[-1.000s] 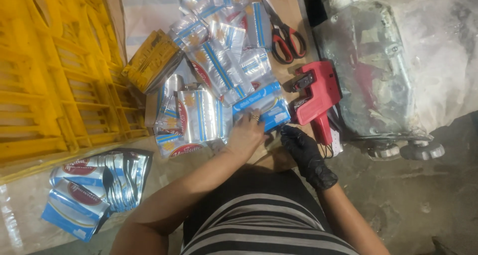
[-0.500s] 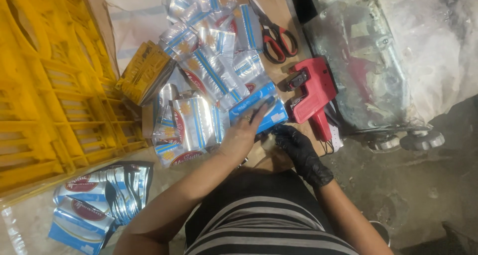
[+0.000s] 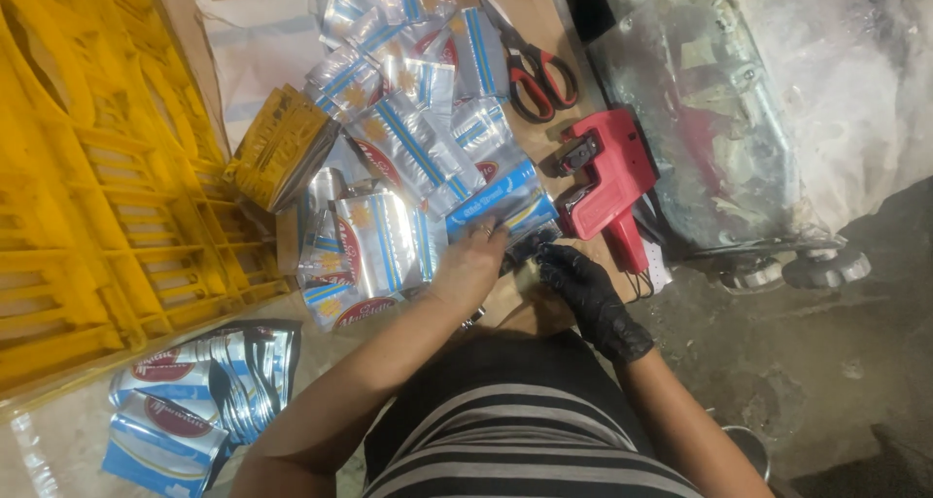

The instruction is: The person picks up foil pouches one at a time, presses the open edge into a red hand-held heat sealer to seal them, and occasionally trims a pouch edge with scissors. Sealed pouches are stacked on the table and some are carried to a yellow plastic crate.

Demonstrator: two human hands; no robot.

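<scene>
Both hands meet on a blue foil pouch.
Bare left hand (image 3: 473, 265) and black-gloved right hand (image 3: 581, 289) each have their grip clamped on the blue foil pouch (image 3: 505, 206), beside the red price-label gun (image 3: 607, 182).

Both forearms reach forward, the bare left hand (image 3: 473, 263) lying palm-down with fingers curled, the black-gloved right hand (image 3: 581, 289) pinching just beside it.

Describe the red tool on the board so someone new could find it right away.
Start at the brown board strewn with shiny packets. At its right edge, beside the gloved right hand, lies the red pistol-shaped label gun. Unlike the red-handled scissors above, it is chunky plastic.
</scene>
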